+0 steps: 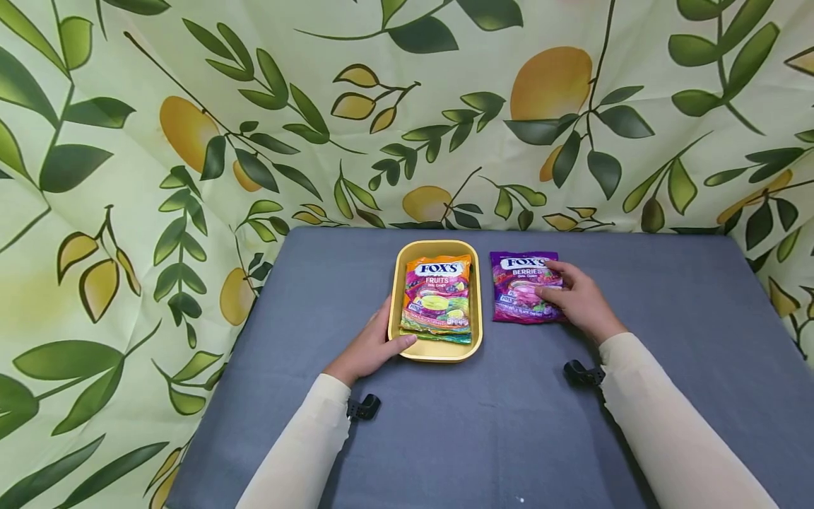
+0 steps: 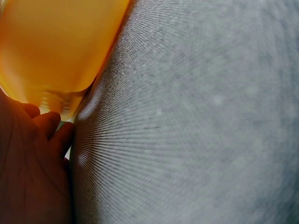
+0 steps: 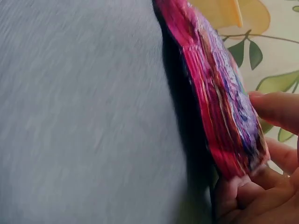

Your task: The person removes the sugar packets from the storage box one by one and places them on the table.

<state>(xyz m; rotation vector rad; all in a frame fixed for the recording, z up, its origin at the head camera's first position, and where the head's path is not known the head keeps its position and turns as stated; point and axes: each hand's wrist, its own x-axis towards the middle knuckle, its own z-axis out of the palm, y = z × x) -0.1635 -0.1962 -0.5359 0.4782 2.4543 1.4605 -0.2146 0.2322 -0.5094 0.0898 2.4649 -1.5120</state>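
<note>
A yellow tray (image 1: 439,351) stands on the table with an orange FOX'S Fruits candy bag (image 1: 437,295) inside. Under that bag peeks the green edge of another packet (image 1: 454,338). My left hand (image 1: 369,346) grips the tray's left side, thumb over the rim near the front corner. In the left wrist view, its fingers meet the tray's outer wall (image 2: 56,51). To the right of the tray is a purple FOX'S Berries candy bag (image 1: 518,290). My right hand (image 1: 581,300) pinches its right edge; in the right wrist view the bag (image 3: 219,102) appears slightly lifted on that side.
The grey cloth-covered table (image 1: 477,424) spreads around the tray and bag. Behind it and at the sides hangs a leaf-and-fruit patterned cloth (image 1: 381,155). A black wrist camera (image 1: 364,407) is on the left wrist, another black camera (image 1: 581,373) on the right.
</note>
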